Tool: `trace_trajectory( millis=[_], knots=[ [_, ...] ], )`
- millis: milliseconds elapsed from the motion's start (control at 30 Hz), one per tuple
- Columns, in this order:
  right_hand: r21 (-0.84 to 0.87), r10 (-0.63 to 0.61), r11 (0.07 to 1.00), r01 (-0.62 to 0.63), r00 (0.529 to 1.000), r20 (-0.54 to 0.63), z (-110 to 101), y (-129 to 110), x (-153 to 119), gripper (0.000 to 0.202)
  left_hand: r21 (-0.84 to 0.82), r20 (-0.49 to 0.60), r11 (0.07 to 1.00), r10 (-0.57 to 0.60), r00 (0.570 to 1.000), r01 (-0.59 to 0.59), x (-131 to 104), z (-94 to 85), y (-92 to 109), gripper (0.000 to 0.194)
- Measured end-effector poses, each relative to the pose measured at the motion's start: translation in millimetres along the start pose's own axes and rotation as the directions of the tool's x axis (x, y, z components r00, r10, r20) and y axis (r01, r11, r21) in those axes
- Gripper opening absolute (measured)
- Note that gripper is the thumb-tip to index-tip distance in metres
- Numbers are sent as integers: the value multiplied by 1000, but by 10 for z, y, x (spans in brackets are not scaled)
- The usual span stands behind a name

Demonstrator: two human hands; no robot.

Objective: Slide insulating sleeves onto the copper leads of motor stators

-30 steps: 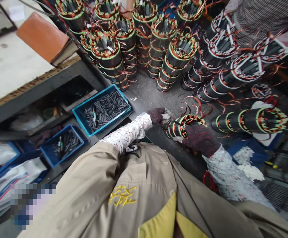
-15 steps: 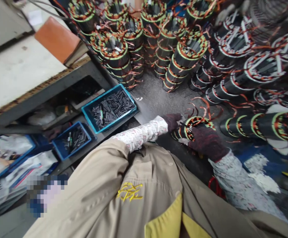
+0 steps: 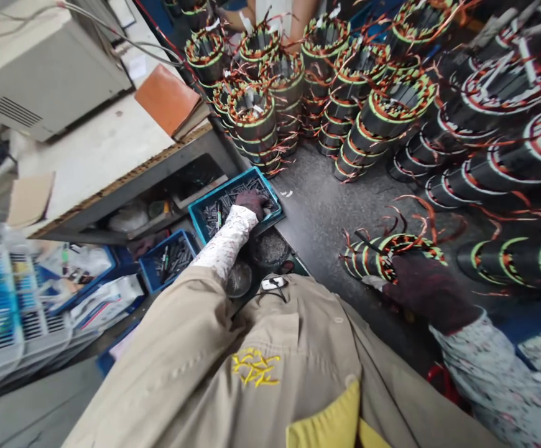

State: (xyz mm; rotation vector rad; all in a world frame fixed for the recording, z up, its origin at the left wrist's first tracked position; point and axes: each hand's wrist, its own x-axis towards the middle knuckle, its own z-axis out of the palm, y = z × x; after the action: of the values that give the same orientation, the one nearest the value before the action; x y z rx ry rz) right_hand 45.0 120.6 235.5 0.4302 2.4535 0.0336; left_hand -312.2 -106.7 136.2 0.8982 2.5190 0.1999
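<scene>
My left hand (image 3: 252, 204), in a dark glove, reaches into a blue bin (image 3: 194, 214) of small dark strips (image 3: 226, 200). Its fingertips are down among the strips, so whether they pinch any cannot be seen. On the right, my gloved right hand (image 3: 422, 289) grips a motor stator (image 3: 368, 258) lying on its side on the dark bench. The thumb presses its near side, while the other fingers are at its open end, partly hidden. Copper wire ends (image 3: 422, 218) stick up from this stator, and a black strip shows at its far end.
Stacked wound stators (image 3: 256, 121) stand at the back, more (image 3: 485, 165) at the right. Another stator stack (image 3: 513, 261) lies beyond my right hand. A smaller blue bin (image 3: 144, 264) and round dark containers (image 3: 270, 247) are near my left arm. Another person's arm (image 3: 301, 22) shows behind the stacks.
My left hand has left the stator and moved left into the blue bin of strips. My right hand stays on the stator. The view has swung left.
</scene>
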Motion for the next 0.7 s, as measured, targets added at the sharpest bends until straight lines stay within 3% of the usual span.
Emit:
trace_trajectory(
  millis=[200,367,433,500,600,700],
  knots=[
    [-10,-5,1000,5,999,-33,68,15,3,29,78,6,996,34,999,-35,-21,110,-52,18],
    [72,5,997,-4,1000,-18,78,12,34,30,93,-44,995,49,998,-45,-179,-96,-258,27],
    [92,-4,996,8,999,-38,74,9,31,31,46,-64,999,29,998,-26,-250,-160,-238,33],
    [99,-23,995,29,998,-61,65,4,9,38,-22,-86,998,60,995,-62,-313,-149,-88,36],
    [124,-27,992,37,996,-84,31,-15,-46,46,-59,-35,973,223,974,-225,-386,37,353,30],
    [178,37,984,-25,997,-67,-14,-41,-86,43,-59,131,901,435,891,-431,-444,347,867,33]
  ],
)
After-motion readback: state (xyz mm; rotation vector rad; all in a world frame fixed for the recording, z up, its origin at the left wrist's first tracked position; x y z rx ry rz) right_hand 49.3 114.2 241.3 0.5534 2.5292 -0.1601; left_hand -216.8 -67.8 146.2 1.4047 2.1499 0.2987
